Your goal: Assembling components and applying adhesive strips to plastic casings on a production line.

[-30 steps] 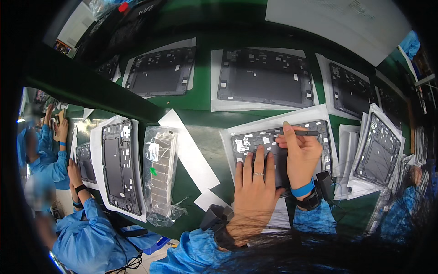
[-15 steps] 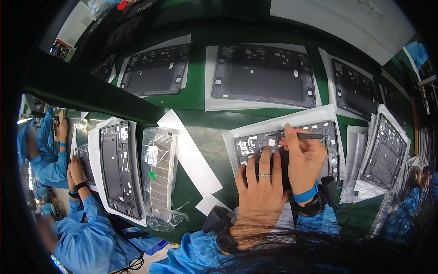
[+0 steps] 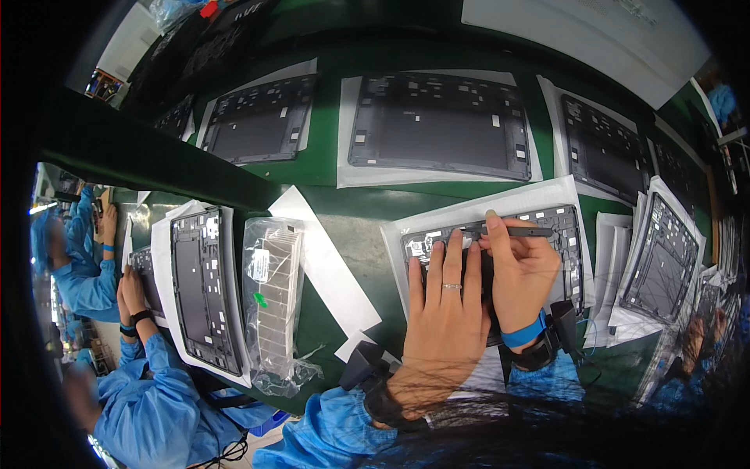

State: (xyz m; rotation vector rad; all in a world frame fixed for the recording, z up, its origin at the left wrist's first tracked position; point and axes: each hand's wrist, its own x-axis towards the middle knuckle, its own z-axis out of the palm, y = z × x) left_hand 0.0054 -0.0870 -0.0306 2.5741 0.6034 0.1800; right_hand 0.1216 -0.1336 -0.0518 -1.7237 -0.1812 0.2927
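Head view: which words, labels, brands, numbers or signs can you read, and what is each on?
No text here can be quoted.
Panel under the left hand: white labels, too small to read.
Back panel: labels too small.
Clear bag: white label, print too small.
White board, top right: faint marks, unreadable.
Black object, top left: pale marks, blurred.

Electronics assembly workshop: green workbench [image 3: 344,205], many matching dark device housings [image 3: 570,264] lying on white sheets [image 3: 346,156], clear bag [image 3: 273,309] of flat parts, blue wristband [image 3: 523,331], people [image 3: 160,399] in blue workwear along left side.
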